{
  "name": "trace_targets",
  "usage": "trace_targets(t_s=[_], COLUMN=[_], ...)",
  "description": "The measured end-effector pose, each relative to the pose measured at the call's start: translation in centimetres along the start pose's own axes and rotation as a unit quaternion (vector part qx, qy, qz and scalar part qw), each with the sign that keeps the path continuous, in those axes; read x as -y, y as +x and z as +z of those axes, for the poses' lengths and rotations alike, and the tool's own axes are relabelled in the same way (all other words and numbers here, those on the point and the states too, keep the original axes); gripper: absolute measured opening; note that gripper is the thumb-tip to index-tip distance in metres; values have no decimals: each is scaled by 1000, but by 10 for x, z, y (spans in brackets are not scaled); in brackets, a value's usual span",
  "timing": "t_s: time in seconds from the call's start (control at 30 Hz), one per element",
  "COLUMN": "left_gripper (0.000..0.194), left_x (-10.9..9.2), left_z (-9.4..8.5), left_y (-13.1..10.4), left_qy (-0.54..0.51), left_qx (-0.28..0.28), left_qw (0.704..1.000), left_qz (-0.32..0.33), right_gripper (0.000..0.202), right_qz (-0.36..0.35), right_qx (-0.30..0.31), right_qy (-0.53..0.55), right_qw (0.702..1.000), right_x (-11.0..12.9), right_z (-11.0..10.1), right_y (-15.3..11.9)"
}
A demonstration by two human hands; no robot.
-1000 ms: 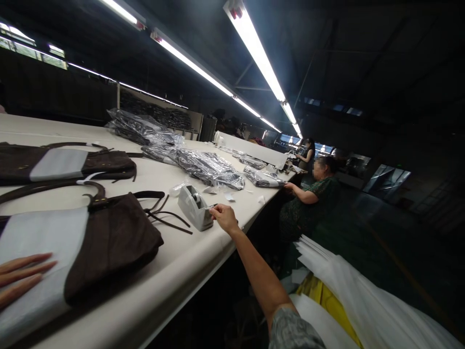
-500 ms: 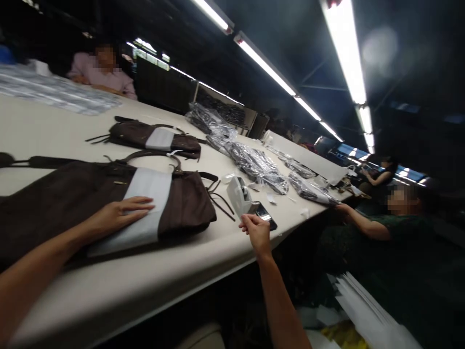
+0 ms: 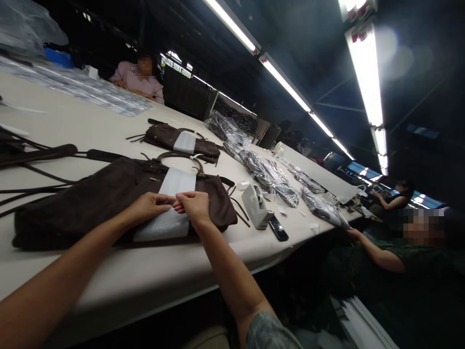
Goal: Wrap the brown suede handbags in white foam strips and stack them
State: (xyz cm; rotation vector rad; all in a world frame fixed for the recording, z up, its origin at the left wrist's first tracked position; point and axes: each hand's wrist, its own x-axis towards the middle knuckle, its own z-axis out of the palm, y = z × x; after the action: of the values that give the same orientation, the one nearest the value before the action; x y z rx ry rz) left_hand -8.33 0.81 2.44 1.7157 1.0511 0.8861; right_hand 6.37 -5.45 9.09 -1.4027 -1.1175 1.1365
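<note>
A dark brown handbag (image 3: 98, 198) lies flat on the table before me, with a band of white foam wrap (image 3: 178, 182) around its middle and a curved handle at its far side. My left hand (image 3: 154, 204) rests over the wrap, fingertips and thumb drawn together. Close against it, my right hand (image 3: 195, 206) pinches at the wrap's middle; whatever lies between the fingers is too small to make out. To the right of the bag stands a grey tape dispenser (image 3: 254, 207), with a dark phone (image 3: 278, 228) beside it.
Beyond lies a second wrapped brown bag (image 3: 162, 138). Several plastic-covered bags (image 3: 267, 174) run along the white table (image 3: 225, 254). At the right, a co-worker's hand (image 3: 354, 235) touches one. Another person in pink (image 3: 140, 80) sits across the table. White sheets (image 3: 366, 320) are stacked low at right.
My right hand has moved left from the tape dispenser to the foam wrap, meeting my left hand. My left hand's fingers, flat on the wrap before, are now drawn together. The view has shifted left.
</note>
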Motion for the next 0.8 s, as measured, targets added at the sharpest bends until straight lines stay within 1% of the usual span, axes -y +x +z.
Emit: trace_targets(t_s=[0.07,0.17,0.27,0.33,0.47,0.53,0.63,0.7,0.8], left_gripper=[62,54,51,51,49,46,44,44,44], left_x=[-1,1,6,9,9,7,4,3,2], left_z=[-1,-1,1,1,2,2,2,1,1], left_y=[-1,-2,0,2,3,2,-1,-2,-2], left_qy=[-12,-21,-25,-25,-9,5,24,32,41], left_qx=[-18,-42,-49,-47,-50,-56,-63,-64,-64], left_qw=[1000,999,998,998,999,998,998,997,997], left_qz=[-6,-12,-15,-16,-13,-12,-8,-6,-5], right_gripper=[13,9,24,26,14,13,16,19,27], right_qz=[32,54,70,95,142,152,149,136,82], right_qx=[-10,-19,-14,5,65,88,106,107,93], right_qy=[-51,-113,-167,-196,-247,-283,-344,-379,-444], right_qw=[998,992,983,976,956,943,921,909,887], right_x=[-10,-25,-32,-33,-27,-22,-17,-13,-9], right_z=[6,7,4,2,0,0,-2,-4,-9], right_y=[10,19,27,35,53,60,62,57,41])
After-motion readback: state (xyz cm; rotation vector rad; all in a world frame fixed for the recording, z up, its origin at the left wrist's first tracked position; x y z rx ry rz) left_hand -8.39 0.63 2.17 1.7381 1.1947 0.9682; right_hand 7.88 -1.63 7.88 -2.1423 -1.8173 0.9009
